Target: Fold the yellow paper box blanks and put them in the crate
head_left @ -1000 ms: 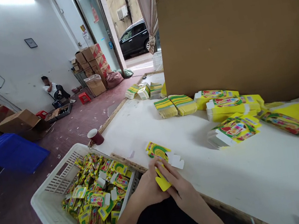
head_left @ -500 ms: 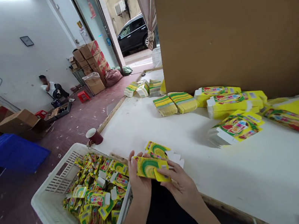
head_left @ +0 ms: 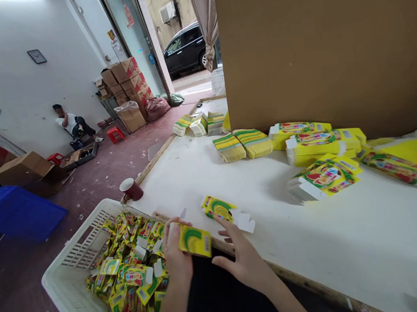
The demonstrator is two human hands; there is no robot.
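The right hand (head_left: pixel 243 264) is now off the small yellow-and-green printed cardboard box (head_left: pixel 195 240), so the left hand (head_left: pixel 179 258) alone grasps it, by the wooden table edge (head_left: pixel 223 247) near the white perforated plastic crate (head_left: pixel 58 272). The right hand's spread fingers grip nothing, close to the flat yellow printed carton (head_left: pixel 218 208); half a second earlier, both hands hold the box, farther from the crate

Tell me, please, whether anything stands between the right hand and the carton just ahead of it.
Nothing visible does; the right hand is open beside that carton, contact unclear, while the left hand holds another carton to the left.
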